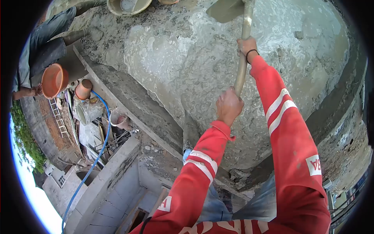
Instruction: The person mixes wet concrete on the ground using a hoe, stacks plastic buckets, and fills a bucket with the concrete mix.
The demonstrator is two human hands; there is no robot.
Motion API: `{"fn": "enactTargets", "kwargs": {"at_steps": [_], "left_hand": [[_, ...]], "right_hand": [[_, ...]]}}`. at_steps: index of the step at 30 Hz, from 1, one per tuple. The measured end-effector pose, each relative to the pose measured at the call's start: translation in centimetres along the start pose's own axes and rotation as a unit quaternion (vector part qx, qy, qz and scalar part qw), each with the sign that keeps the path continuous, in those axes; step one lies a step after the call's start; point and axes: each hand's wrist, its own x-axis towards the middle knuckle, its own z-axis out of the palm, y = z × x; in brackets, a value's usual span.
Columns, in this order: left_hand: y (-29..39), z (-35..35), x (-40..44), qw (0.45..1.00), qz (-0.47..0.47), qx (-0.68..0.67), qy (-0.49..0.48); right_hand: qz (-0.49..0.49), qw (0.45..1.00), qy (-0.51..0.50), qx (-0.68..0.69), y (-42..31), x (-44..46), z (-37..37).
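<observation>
My left hand (pixel 229 104) is closed round the lower end of a wooden shovel handle (pixel 246 29). Higher on the same handle, my right hand (pixel 248 47) grips it, with a dark band round the wrist. The shovel's blade (pixel 226 10) is at the top of the view, lying at the wet grey cement mix (pixel 210 62). Watery patches of the mix spread on both sides of the handle.
At the left, another person (pixel 50 29) holds an orange bucket (pixel 54 80). A round basin (pixel 128 6) sits at the top. Beyond a raised edge (pixel 117 103) are more buckets, a blue hose (pixel 102 150), a ladder (pixel 58 117) and a block wall (pixel 113 206).
</observation>
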Motion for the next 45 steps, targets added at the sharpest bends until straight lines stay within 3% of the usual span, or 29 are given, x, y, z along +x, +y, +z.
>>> {"fn": "enactTargets", "kwargs": {"at_steps": [2, 3, 6, 7, 8, 9, 10, 11, 12, 13, 14, 15, 18, 20, 23, 24, 27, 30, 31, 33, 37, 38, 39, 40, 41, 42, 43, 44, 45], "left_hand": [[-1.9, 0.8, -1.5, 0.999, -0.028, -0.011, -0.036], [-2.9, 1.4, -3.6, 0.995, -0.058, -0.029, -0.073], [-5.4, 2.8, -13.5, 0.991, -0.080, 0.062, -0.092], [-6.5, 2.3, -16.2, 0.988, -0.067, 0.088, -0.105], [-10.4, 3.6, -19.6, 0.986, 0.004, 0.141, -0.089], [-12.0, 2.4, -22.8, 0.981, 0.061, 0.170, -0.071], [-13.1, 0.0, -25.5, 0.968, 0.100, 0.208, -0.095], [-12.6, -2.9, -27.8, 0.953, 0.123, 0.250, -0.118], [-13.9, -4.7, -30.6, 0.933, 0.130, 0.292, -0.168], [-10.9, -8.1, -30.8, 0.918, -0.025, 0.244, -0.312], [-9.4, -10.7, -31.7, 0.910, -0.052, 0.231, -0.339], [-8.9, -12.3, -33.0, 0.901, -0.081, 0.219, -0.366], [-8.9, -13.4, -34.9, 0.875, -0.096, 0.199, -0.431], [-5.5, -11.8, -33.4, 0.877, -0.087, 0.197, -0.428], [2.6, -5.2, -27.8, 0.891, -0.034, 0.211, -0.400], [3.0, -1.2, -26.2, 0.922, 0.056, 0.206, -0.324], [14.1, 7.7, -15.2, 0.956, 0.115, 0.165, -0.215], [23.3, 14.4, -3.3, 0.972, 0.176, 0.099, -0.120], [25.6, 16.1, -0.1, 0.971, 0.207, 0.089, -0.085], [27.9, 17.8, 2.7, 0.976, 0.180, 0.081, -0.089], [21.8, 17.7, -1.8, 0.974, 0.148, 0.125, -0.117], [18.8, 17.3, -3.9, 0.969, 0.155, 0.141, -0.129], [16.8, 16.0, -6.8, 0.965, 0.149, 0.176, -0.121], [14.6, 14.7, -8.3, 0.949, 0.120, 0.222, -0.191], [11.0, 13.7, -11.0, 0.942, 0.179, 0.245, -0.145], [8.8, 12.2, -12.4, 0.925, 0.136, 0.275, -0.223], [5.4, 11.2, -15.5, 0.917, 0.203, 0.296, -0.174], [2.3, 10.0, -18.4, 0.910, 0.227, 0.304, -0.167], [0.9, 7.9, -21.3, 0.911, 0.234, 0.291, -0.173]], "right_hand": [[0.055, 0.991, -0.009, -0.122, 3.2, 0.1, 1.6], [0.108, 0.985, -0.040, -0.132, 2.6, -4.3, 0.2], [0.180, 0.970, -0.061, -0.150, 10.1, -14.2, -1.4], [0.210, 0.970, -0.029, -0.124, 14.4, -17.1, -0.7], [0.193, 0.975, -0.020, -0.107, 13.4, -21.7, -1.5], [0.238, 0.966, -0.065, -0.080, 17.0, -24.8, -1.0], [0.219, 0.974, 0.024, -0.053, 16.7, -29.8, -1.0], [0.100, 0.987, 0.123, -0.024, 19.8, -34.5, -0.2], [0.366, 0.924, 0.019, 0.108, 16.2, -38.2, -2.6], [0.420, 0.885, -0.014, 0.199, 15.1, -41.9, -4.3], [0.407, 0.898, 0.044, 0.162, 17.9, -45.9, -3.5], [0.446, 0.879, 0.075, 0.152, 11.0, -46.9, -6.6], [0.299, 0.930, 0.178, 0.121, 13.2, -50.6, -7.8], [0.460, 0.844, 0.157, 0.226, 10.0, -47.7, -12.8], [0.357, 0.878, 0.159, 0.276, 9.6, -37.2, -20.1], [0.287, 0.905, 0.152, 0.274, 9.2, -32.1, -23.0], [0.167, 0.929, 0.151, 0.294, 3.0, -15.4, -32.5], [0.051, 0.944, 0.118, 0.305, 4.4, 3.0, -37.7], [0.031, 0.959, 0.086, 0.268, 5.8, 8.8, -38.9], [0.095, 0.975, 0.105, 0.171, 4.8, 11.9, -38.9], [0.197, 0.966, 0.103, 0.129, 10.6, 7.4, -33.7], [0.223, 0.967, 0.116, 0.031, 17.6, 8.4, -30.7], [0.233, 0.954, 0.147, 0.115, 20.4, 4.4, -27.8], [0.222, 0.959, 0.156, 0.081, 24.8, 1.5, -25.0], [0.276, 0.941, 0.145, 0.128, 25.4, -3.2, -23.3], [0.296, 0.931, 0.128, 0.170, 22.1, -9.5, -23.2], [0.301, 0.934, 0.117, 0.155, 23.6, -13.6, -21.5], [0.333, 0.907, 0.110, 0.234, 21.7, -18.8, -21.3], [0.385, 0.887, 0.109, 0.228, 22.9, -22.7, -19.4]]}}
